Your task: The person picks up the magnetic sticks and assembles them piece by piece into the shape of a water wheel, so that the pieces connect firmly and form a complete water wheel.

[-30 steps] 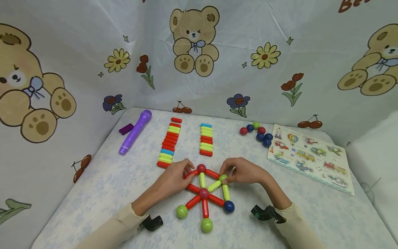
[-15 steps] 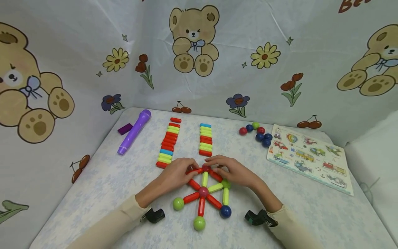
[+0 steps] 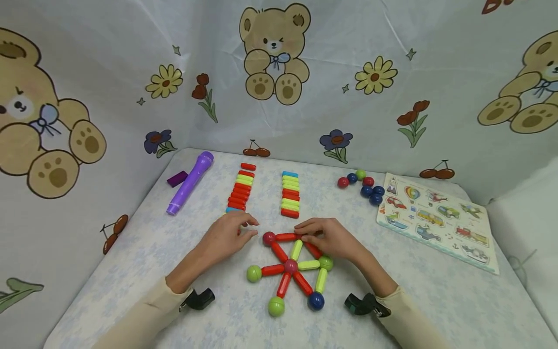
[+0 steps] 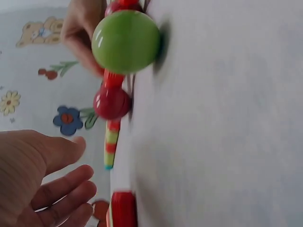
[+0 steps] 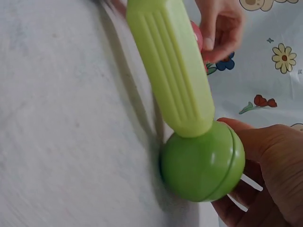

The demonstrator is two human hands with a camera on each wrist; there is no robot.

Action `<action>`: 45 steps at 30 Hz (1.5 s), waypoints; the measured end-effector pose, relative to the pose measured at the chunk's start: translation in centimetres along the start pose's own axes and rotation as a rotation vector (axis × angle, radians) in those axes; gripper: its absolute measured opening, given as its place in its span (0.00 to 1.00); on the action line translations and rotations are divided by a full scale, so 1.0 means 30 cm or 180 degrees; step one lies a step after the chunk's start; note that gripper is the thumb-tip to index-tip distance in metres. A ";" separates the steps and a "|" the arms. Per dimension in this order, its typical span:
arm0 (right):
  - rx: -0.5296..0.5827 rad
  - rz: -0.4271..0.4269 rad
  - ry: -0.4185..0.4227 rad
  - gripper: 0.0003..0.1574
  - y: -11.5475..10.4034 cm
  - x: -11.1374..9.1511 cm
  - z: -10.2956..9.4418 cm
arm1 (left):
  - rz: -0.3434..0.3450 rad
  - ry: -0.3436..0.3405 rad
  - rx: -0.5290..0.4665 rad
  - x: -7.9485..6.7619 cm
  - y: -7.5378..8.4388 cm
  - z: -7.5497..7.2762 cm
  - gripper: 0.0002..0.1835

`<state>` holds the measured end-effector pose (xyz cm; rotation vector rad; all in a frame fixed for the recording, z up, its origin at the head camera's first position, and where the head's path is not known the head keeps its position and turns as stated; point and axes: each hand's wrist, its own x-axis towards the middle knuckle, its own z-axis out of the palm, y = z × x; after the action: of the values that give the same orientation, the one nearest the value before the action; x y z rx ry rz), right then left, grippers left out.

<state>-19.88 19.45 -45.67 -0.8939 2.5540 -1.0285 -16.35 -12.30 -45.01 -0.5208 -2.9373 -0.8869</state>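
Note:
A wheel-like build of sticks and balls lies on the table, its red hub ball (image 3: 291,266) joined to red and yellow-green spokes. Thumb and fingers of my right hand (image 3: 332,238) pinch its top red ball, which they mostly hide. From there a red stick (image 3: 285,237) runs to a red ball (image 3: 269,238) at upper left. Just left of that ball, apart from it, my left hand (image 3: 225,236) is held with fingers loosely spread and nothing in them. A green ball (image 5: 203,163) and yellow-green stick (image 5: 173,66) stand in front of the right hand in the right wrist view.
Behind the build lie two rows of loose sticks, a left row (image 3: 240,191) and a right row (image 3: 290,194). Several loose balls (image 3: 367,191) sit at back right beside a picture board (image 3: 438,220). A purple toy microphone (image 3: 190,182) and a dark purple piece (image 3: 177,179) lie at left.
The build has turned clockwise. My left hand has let go of the red stick and moved left, uncovering a red ball. My right hand has shifted from the green ball to the top red ball.

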 end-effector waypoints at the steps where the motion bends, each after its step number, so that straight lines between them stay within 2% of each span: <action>1: -0.0006 0.0037 0.0006 0.17 0.001 -0.003 -0.005 | 0.0010 0.0071 0.0052 -0.010 -0.016 -0.013 0.11; 4: -0.0024 0.0065 0.0007 0.16 0.007 -0.009 -0.021 | 0.0042 0.0228 0.0223 -0.040 -0.056 -0.038 0.11; 7: -0.0001 0.0095 -0.0022 0.15 0.015 -0.015 -0.037 | 0.0039 0.0247 0.0411 -0.065 -0.078 -0.047 0.12; 13: 0.0045 0.0154 -0.0091 0.13 0.022 -0.024 -0.062 | 0.0123 0.0288 0.0729 -0.087 -0.093 -0.041 0.16; 18: 0.0034 0.0183 -0.0200 0.11 0.021 -0.031 -0.075 | 0.0149 0.0307 0.0782 -0.091 -0.085 -0.034 0.15; 23: 0.0043 0.0107 -0.0287 0.11 0.022 -0.031 -0.081 | 0.0036 0.0238 0.0699 -0.085 -0.063 -0.022 0.12; 27: 0.0093 0.0056 -0.0335 0.11 0.024 -0.030 -0.081 | -0.0066 0.0200 0.0549 -0.065 -0.022 -0.014 0.12; 31: 0.0108 0.0045 -0.0349 0.11 0.027 -0.028 -0.078 | -0.0166 0.0159 0.0288 -0.039 0.036 -0.011 0.13; 36: 0.0105 0.0043 -0.0361 0.11 0.027 -0.027 -0.074 | -0.0331 0.0000 -0.0128 -0.018 0.090 0.005 0.14; 40: 0.0103 0.0037 -0.0365 0.11 0.026 -0.027 -0.072 | -0.0288 -0.0084 -0.0344 -0.016 0.106 0.027 0.13; 45: 0.0115 0.0047 -0.0378 0.11 0.025 -0.029 -0.070 | -0.0209 -0.0099 -0.0322 -0.024 0.109 0.050 0.11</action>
<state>-20.46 21.57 -44.68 -0.8973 2.4331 -0.9835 -14.50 -9.15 -44.61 -0.4486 -2.9653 -1.0488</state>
